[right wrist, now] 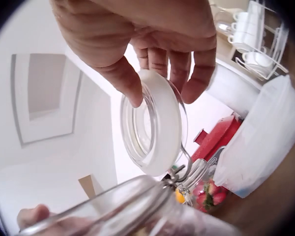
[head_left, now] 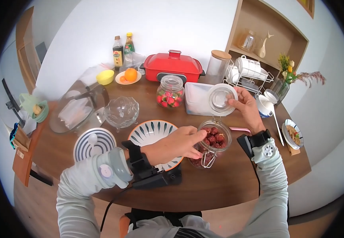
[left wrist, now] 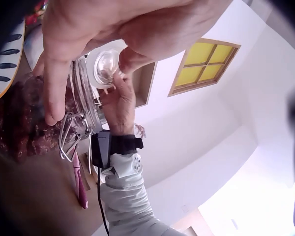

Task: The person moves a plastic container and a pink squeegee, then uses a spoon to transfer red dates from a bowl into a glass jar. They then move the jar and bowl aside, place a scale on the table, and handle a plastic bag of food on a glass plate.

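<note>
A glass clip-top jar (head_left: 198, 162) full of dark red, round pieces (head_left: 216, 139) stands near the table's front. My left hand (head_left: 174, 143) holds it from the left, its fingers around the side near the rim and the wire clasp (left wrist: 71, 135). Tilted up on its hinge, the jar's round glass lid (head_left: 219, 100) stands above the far rim. The fingers and thumb of my right hand (head_left: 246, 108) pinch the lid's edge; the white seal ring (right wrist: 167, 128) shows in the right wrist view. Left of the jar, partly under my left wrist, lies a leaf-patterned plate (head_left: 146, 133).
Behind stand a second jar with strawberries (head_left: 170, 93), a lidded plastic box (head_left: 196, 99) and a red cooker (head_left: 174, 67). A glass bowl (head_left: 121, 113) and a striped plate (head_left: 78, 148) lie to the left. A pink-handled tool (left wrist: 79, 184) lies right of the jar.
</note>
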### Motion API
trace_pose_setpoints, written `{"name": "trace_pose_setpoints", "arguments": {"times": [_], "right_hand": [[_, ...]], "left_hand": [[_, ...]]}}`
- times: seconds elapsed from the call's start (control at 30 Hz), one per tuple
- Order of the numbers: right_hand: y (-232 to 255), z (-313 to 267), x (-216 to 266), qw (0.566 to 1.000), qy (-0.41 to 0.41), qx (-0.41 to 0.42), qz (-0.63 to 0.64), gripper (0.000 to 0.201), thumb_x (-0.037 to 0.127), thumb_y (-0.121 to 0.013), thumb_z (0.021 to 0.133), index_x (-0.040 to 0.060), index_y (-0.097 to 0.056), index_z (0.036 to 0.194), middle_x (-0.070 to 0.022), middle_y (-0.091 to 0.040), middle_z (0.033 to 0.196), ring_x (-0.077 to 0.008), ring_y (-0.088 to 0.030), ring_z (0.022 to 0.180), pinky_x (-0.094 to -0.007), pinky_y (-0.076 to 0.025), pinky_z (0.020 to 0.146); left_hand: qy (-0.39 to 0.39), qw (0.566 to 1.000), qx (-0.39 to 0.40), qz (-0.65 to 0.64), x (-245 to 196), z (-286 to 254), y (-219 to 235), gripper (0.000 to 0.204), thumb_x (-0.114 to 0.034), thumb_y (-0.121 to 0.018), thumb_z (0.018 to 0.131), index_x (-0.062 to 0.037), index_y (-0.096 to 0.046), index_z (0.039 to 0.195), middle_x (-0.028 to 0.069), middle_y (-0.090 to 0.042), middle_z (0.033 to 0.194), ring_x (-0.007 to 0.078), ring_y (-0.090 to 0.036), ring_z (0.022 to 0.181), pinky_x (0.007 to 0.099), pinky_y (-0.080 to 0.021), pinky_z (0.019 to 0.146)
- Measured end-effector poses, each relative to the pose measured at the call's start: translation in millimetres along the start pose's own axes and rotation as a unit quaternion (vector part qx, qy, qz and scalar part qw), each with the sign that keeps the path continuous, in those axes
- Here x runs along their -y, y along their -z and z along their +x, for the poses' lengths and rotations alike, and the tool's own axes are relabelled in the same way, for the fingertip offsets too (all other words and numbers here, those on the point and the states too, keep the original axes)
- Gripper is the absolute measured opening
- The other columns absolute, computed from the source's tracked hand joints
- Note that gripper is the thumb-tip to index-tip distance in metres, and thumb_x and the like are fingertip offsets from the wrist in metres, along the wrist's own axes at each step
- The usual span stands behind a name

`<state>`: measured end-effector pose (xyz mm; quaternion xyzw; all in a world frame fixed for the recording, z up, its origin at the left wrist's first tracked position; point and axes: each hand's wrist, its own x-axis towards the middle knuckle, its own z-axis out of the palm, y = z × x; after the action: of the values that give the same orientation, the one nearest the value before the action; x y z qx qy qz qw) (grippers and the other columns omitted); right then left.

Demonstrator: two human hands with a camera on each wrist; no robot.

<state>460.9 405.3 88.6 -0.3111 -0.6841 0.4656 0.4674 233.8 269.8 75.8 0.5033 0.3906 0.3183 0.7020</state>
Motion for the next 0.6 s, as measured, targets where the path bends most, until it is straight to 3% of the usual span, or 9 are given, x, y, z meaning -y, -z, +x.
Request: {"name": "trace_pose_setpoints", "arguments": {"times": [0.07,0.1,0.17,0.23,0.27,0.37,0.47,0.57,0.6], "right_hand": [[-9.4,-15.8,20.5,0.999,0.026,0.033,0.012,0.03,-0.008,-0.059,0.079,0.0022,-0.051,0.105,-0.0053,-0.06,0.107,-0.0117,-0.056,0.099,-0.0268,-0.045,0.083],[-12.6,-25.2,24.1,0.996,0.05,0.053,-0.049,0.031,-0.009,-0.059,0.077,0.0031,-0.051,0.105,-0.0051,-0.06,0.107,-0.0132,-0.057,0.099,-0.0276,-0.045,0.084],[-18.5,-46.6,30.2,0.976,0.098,0.093,-0.17,0.035,-0.009,-0.06,0.075,0.005,-0.05,0.105,-0.0046,-0.06,0.107,-0.0162,-0.057,0.1,-0.0293,-0.045,0.086],[-19.8,-65.4,34.8,0.93,0.152,0.164,-0.292,0.042,-0.008,-0.063,0.068,0.007,-0.05,0.105,-0.009,-0.055,0.121,-0.0285,-0.051,0.112,-0.0378,-0.04,0.094],[-20.1,-73.1,38.4,0.915,0.167,0.186,-0.316,0.047,-0.006,-0.064,0.067,0.0067,-0.05,0.109,-0.01,-0.052,0.124,-0.0298,-0.048,0.116,-0.0397,-0.038,0.096],[-18.9,-84.0,46.1,0.892,0.181,0.216,-0.354,0.058,-0.001,-0.066,0.065,0.006,-0.048,0.12,-0.0122,-0.047,0.131,-0.0321,-0.041,0.123,-0.0424,-0.034,0.102],[-21.3,-94.1,42.2,0.883,0.198,0.207,-0.372,0.066,0.0,-0.066,0.065,0.0051,-0.044,0.127,-0.014,-0.044,0.133,-0.0332,-0.038,0.126,-0.0432,-0.031,0.105],[-23.1,-97.3,38.9,0.88,0.201,0.202,-0.379,0.068,0.001,-0.066,0.065,0.0045,-0.043,0.129,-0.0147,-0.042,0.135,-0.0343,-0.035,0.129,-0.0438,-0.029,0.106],[-23.2,-98.3,38.4,0.881,0.198,0.202,-0.379,0.068,0.001,-0.066,0.065,0.0044,-0.043,0.129,-0.0148,-0.042,0.135,-0.0346,-0.033,0.13,-0.044,-0.029,0.107]], "left_hand": [[-0.028,0.998,0.034,-0.051,4.6,2.4,4.6,0.056,-0.04,-0.041,0.096,0.0045,-0.032,0.128,0.022,-0.041,0.125,0.0314,-0.057,0.105,0.0356,-0.048,0.092],[-0.041,0.995,0.051,-0.076,6.8,3.1,5.7,0.056,-0.041,-0.04,0.096,0.0047,-0.031,0.129,0.0231,-0.04,0.126,0.0324,-0.057,0.105,0.0359,-0.048,0.092],[-0.018,0.998,0.0,-0.052,4.4,0.9,3.3,0.07,-0.05,-0.036,0.094,0.0052,-0.023,0.135,0.0275,-0.036,0.127,0.0346,-0.057,0.104,0.0372,-0.049,0.089],[0.018,0.998,-0.052,-0.032,-3.7,-4.6,3.6,0.077,-0.056,-0.034,0.093,0.0053,-0.018,0.138,0.0291,-0.035,0.126,0.0347,-0.057,0.104,0.0372,-0.05,0.086],[0.035,0.997,-0.064,-0.013,-4.5,-4.3,6.0,0.084,-0.061,-0.032,0.091,0.0057,-0.016,0.139,0.029,-0.035,0.127,0.0328,-0.053,0.111,0.037,-0.049,0.085],[-0.02,0.988,-0.086,0.125,-8.6,-1.4,7.5,0.078,-0.059,-0.031,0.092,0.0025,-0.022,0.139,0.0244,-0.035,0.132,0.0286,-0.047,0.118,0.0371,-0.047,0.087],[-0.151,0.963,-0.063,0.212,-18.6,7.2,2.1,0.063,-0.049,-0.033,0.096,-0.0008,-0.033,0.137,0.0175,-0.038,0.134,0.0242,-0.042,0.122,0.0362,-0.041,0.093],[-0.324,0.834,-0.127,0.427,-4.6,39.6,15.0,0.051,-0.037,-0.033,0.098,-0.0019,-0.039,0.134,0.0149,-0.042,0.133,0.0237,-0.043,0.122,0.0341,-0.037,0.098],[-0.297,0.854,-0.1,0.414,-4.3,41.2,16.7,0.049,-0.035,-0.034,0.099,-0.0012,-0.04,0.133,0.0159,-0.043,0.132,0.024,-0.042,0.122,0.0333,-0.035,0.1]]}}
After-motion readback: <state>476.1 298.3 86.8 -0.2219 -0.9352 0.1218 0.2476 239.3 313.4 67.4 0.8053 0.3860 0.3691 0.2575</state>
